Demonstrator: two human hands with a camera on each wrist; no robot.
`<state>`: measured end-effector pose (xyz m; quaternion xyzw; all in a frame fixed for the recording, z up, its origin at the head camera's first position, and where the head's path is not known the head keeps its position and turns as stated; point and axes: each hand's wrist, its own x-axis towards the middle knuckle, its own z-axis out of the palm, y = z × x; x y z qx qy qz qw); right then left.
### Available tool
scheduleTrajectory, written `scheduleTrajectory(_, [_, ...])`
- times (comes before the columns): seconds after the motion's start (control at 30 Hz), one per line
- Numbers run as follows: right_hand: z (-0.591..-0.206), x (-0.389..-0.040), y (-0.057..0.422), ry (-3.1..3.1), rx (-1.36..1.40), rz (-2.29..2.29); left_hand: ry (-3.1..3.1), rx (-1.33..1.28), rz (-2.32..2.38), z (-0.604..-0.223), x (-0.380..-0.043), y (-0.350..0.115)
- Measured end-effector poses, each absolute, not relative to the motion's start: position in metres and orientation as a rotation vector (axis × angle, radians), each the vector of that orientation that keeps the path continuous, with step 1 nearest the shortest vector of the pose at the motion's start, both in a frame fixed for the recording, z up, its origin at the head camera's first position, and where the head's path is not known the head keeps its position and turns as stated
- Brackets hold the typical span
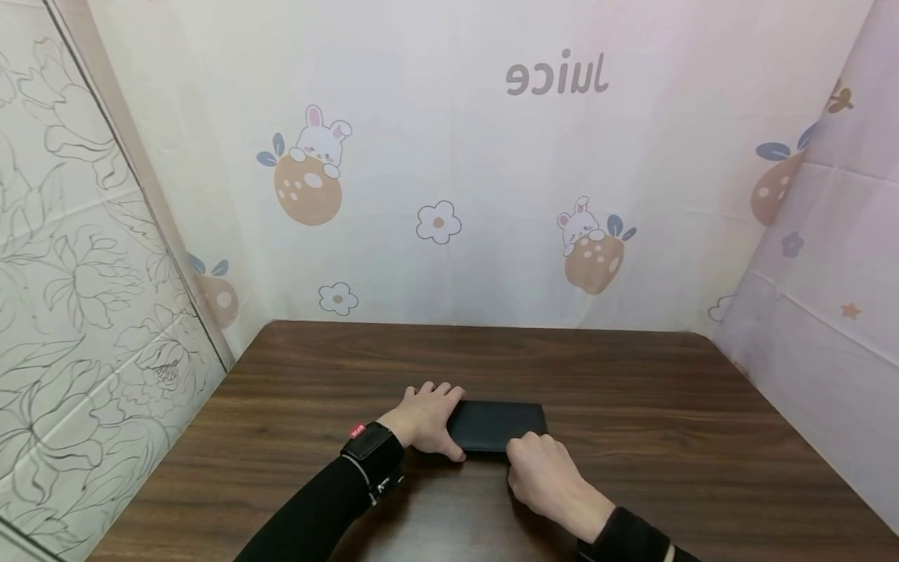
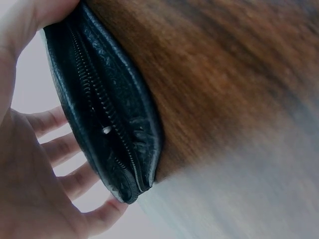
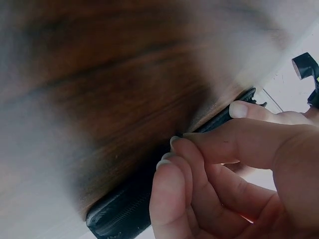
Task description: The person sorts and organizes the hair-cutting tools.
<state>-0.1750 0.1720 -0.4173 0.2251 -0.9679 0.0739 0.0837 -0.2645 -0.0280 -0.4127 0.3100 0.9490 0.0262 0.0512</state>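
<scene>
A flat black wallet (image 1: 497, 426) with a zip along its edge lies on the wooden table. Across its left end my left hand (image 1: 427, 421) holds it, thumb at the near corner and fingers spread along the far side. In the left wrist view, the zip teeth (image 2: 102, 94) gape apart at this end, with a small pale spot between them. My right hand (image 1: 546, 478) is at the wallet's near right corner. Its thumb and curled forefinger (image 3: 187, 154) pinch at the zip edge, mostly hiding the zip's pull between them.
Brown wood-grain table (image 1: 337, 367) surrounds the wallet. Behind it hangs a pale printed curtain (image 1: 449, 140), with another curtain at the right. A white flower-patterned panel (image 1: 91, 273) borders the left side.
</scene>
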Motion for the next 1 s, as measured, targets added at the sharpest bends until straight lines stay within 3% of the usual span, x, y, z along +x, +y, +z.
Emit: scheduleTrajectory(1.0, [-0.4123, -0.1739, 0.1632, -2.908, 0.722, 0.249, 2.887, 0.928, 0.095, -0.4122, -0.2620, -0.0277])
